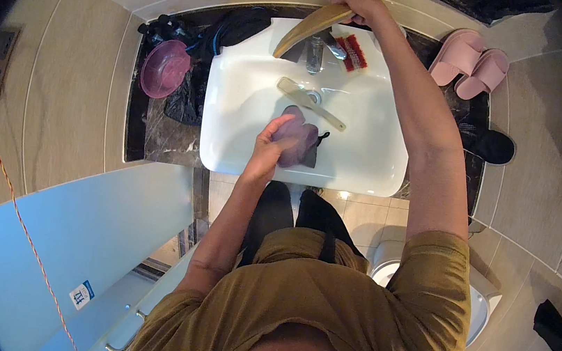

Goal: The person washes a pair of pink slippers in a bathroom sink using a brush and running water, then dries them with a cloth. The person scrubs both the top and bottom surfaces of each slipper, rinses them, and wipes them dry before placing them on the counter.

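My right hand [363,7] reaches over the back of the white sink, fingers closed round one end of a long, curved tan piece [307,31]; its kind I cannot make out. That piece hangs above the faucet [315,57] and partly covers it. Low in the basin, my left hand [270,147] has its thumb and fingers on a soft purple cloth [295,139] with a dark grey part and a small black loop. A pale green, long-handled flat tool [312,103] lies across the drain, just beyond the cloth.
Beside the faucet on the sink [390,168] rests a red brush [353,52]. A pink bowl [166,69] and black bags stand on the dark counter at left. Pink slippers [468,63] and a black shoe [493,146] are at right. A toilet [481,316] sits behind my right side.
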Demonstrator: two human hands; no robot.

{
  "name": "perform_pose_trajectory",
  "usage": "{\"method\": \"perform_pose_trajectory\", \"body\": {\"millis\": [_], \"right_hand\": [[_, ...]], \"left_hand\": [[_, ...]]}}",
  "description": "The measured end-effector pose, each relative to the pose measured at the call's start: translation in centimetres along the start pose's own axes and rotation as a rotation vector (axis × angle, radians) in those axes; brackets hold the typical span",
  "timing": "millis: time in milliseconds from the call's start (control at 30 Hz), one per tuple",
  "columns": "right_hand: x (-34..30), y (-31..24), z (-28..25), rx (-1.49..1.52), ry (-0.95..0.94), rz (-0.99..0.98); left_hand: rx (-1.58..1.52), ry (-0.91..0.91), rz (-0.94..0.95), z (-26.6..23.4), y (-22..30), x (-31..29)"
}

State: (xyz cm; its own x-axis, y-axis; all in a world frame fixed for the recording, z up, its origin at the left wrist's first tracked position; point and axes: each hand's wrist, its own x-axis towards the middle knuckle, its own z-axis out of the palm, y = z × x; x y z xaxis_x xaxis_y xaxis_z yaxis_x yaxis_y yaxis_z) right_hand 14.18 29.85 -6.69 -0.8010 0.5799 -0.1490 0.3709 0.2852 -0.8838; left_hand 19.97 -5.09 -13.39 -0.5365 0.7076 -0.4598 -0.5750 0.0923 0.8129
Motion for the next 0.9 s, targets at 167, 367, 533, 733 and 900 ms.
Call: {"method": "perform_pose_trajectory", "body": {"millis": [167,367,533,733,900], "right_hand": [[-2.2,1.5,-1.4,-0.017,-0.045,0.034],[-3.7,2.1,-0.9,-0.013,-0.072,0.030],[-4.4,2.1,0.0,0.051,-0.073,0.034],[-6.3,1.7,-0.1,0.250,-0.018,0.009],[-9.8,4.9,-2.2,0.352,0.134,0.018]], "left_hand": [[0.044,-0.012,0.035,0.2,0.7,0.5],[0.094,-0.004,0.133,0.8,2.4,1.6],[0.147,-0.007,0.135,1.2,3.8,2.6],[0.240,-0.005,0.154,2.3,5.3,4.1],[0.207,-0.059,0.129,3.6,6.2,4.3]]}}
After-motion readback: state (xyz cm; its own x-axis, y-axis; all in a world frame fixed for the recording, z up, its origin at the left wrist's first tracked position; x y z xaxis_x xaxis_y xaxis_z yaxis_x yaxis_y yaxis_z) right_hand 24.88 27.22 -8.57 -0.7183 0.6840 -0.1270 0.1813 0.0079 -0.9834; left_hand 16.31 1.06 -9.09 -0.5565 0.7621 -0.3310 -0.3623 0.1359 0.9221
